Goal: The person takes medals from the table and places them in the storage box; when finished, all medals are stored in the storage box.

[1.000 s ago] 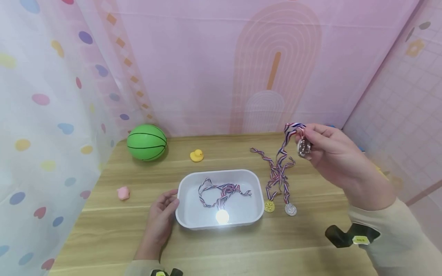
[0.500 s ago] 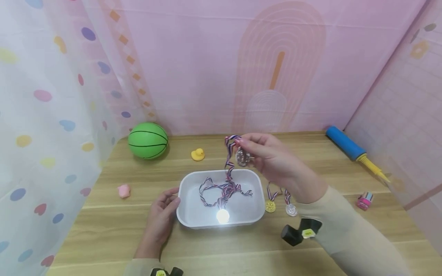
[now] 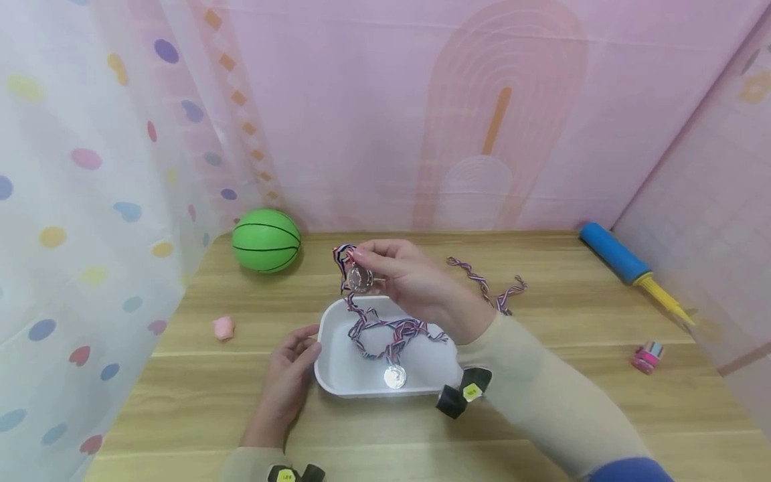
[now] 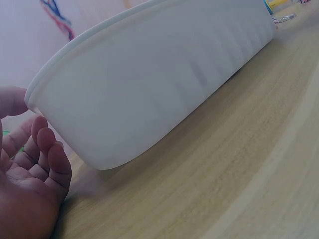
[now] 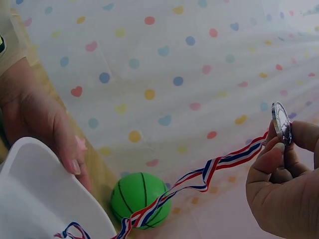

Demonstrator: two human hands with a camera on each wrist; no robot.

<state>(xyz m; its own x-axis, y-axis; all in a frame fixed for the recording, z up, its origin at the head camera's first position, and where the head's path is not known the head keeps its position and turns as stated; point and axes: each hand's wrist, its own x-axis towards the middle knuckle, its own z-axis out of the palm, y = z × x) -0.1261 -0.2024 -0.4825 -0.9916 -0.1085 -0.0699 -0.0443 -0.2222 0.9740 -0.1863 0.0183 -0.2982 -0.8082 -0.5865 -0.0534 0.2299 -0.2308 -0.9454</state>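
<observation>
My right hand (image 3: 415,281) pinches a silver medal (image 3: 360,278) between thumb and fingers, above the left part of a white plastic tub (image 3: 325,375). Its red, white and blue ribbon (image 5: 202,179) hangs down toward the tub. Inside the tub lies another silver-looking medal (image 3: 395,376) with a twisted striped ribbon (image 3: 397,335). At the tub's left end, my left hand (image 3: 286,381) holds the rim, its fingers curled beneath the edge in the left wrist view. More striped ribbons (image 3: 478,278) lie on the table to the right, partly hidden by my right arm.
A green ball (image 3: 266,241) sits at the back left, with a small pink toy (image 3: 223,328) nearer. On the right lie a blue and yellow pump (image 3: 626,264) and a small pink item (image 3: 647,357). Pink and dotted curtains (image 3: 361,120) enclose the wooden table (image 3: 199,408).
My right hand has carried the medal leftward from above the right-hand ribbons to over the tub. The yellow duck is now hidden behind it. My left hand has stayed at the tub.
</observation>
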